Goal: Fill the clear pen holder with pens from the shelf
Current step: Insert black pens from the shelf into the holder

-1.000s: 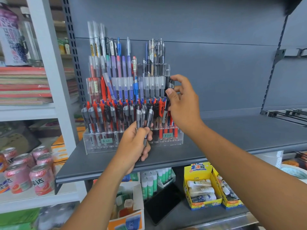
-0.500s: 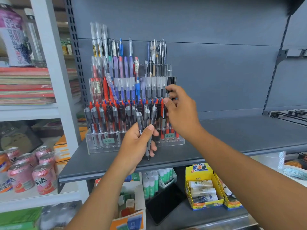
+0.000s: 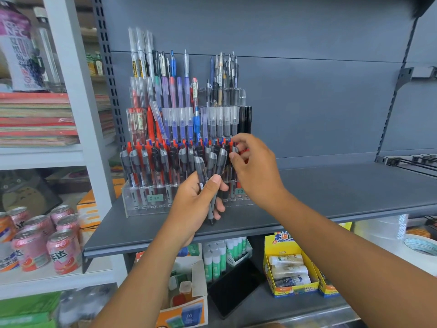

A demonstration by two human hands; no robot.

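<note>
A clear tiered pen holder (image 3: 151, 204) stands on the grey shelf (image 3: 331, 192), packed with red, black, blue and clear pens in rising rows. My left hand (image 3: 196, 204) grips a small bunch of grey-black pens (image 3: 214, 166) upright in front of the holder's lowest row. My right hand (image 3: 255, 166) is at the right end of that front row, thumb and fingers pinching the top of a black pen (image 3: 234, 162) that stands in a slot there.
Left of the holder a white shelving unit (image 3: 78, 114) carries stacked notebooks (image 3: 35, 119), a bottle and pink drink cans (image 3: 61, 252). Under the grey shelf sit glue sticks (image 3: 222, 256), a yellow box (image 3: 288, 275) and a cardboard box (image 3: 186, 304). A tape roll (image 3: 421, 245) lies at right.
My right hand has come down from the third tier to the right end of the front row and pinches a pen there. My left hand has lifted its bunch slightly.
</note>
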